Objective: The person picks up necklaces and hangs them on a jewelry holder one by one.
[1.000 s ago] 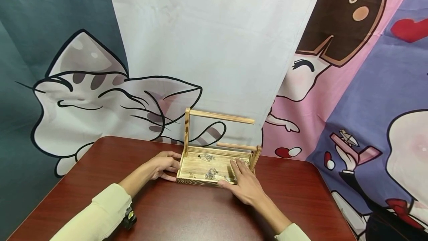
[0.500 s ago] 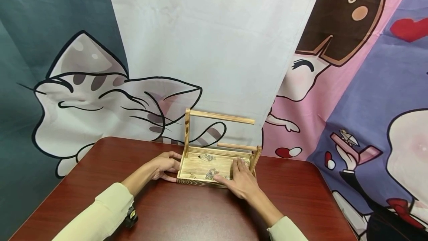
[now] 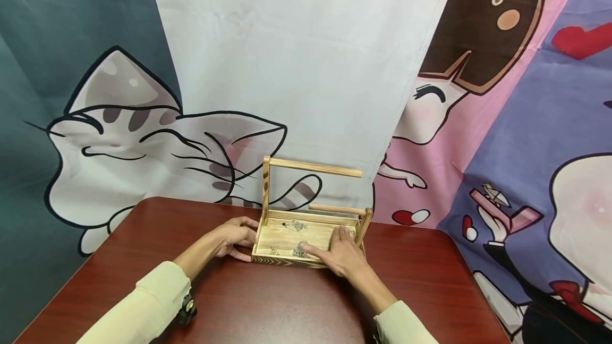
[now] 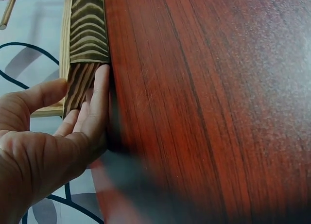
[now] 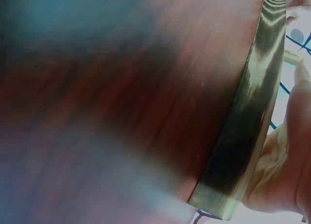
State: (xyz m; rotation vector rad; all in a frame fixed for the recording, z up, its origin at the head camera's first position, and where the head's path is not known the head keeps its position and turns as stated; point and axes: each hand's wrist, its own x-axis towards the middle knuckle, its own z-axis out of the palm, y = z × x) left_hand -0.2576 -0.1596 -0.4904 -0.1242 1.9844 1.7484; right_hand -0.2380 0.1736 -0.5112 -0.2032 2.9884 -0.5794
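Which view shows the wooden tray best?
The head view, showing the wooden tray almost whole, printed floor included. The left wrist view shows mainly a corner, held by the left hand; the right wrist view, mainly its front side.

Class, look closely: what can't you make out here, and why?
Head view: part of the wooden tray, covered by the right hand.
Left wrist view: the tray's right end, cut off by the top edge.
Right wrist view: grain of the table, mostly blurred.
Head view: details of the black device, too small.
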